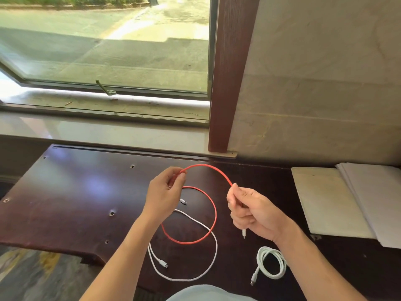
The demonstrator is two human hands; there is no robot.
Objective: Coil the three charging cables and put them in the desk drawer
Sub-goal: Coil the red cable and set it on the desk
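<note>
With one white cable [271, 265] lying coiled near the worktop's [76, 192] front edge, the left hand [165, 196] and right hand [251, 211] are each pinching the red cable [208, 168], arching it above the middle while another white cable [214, 242] is waiting loose.

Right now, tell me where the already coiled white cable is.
The coiled white cable lies on the dark desk at lower right of the head view, just under the right hand and its forearm.

Dark wooden desk [76, 192], coiled white cable [271, 265], loose white cable [213, 240], papers [347, 203]
</note>
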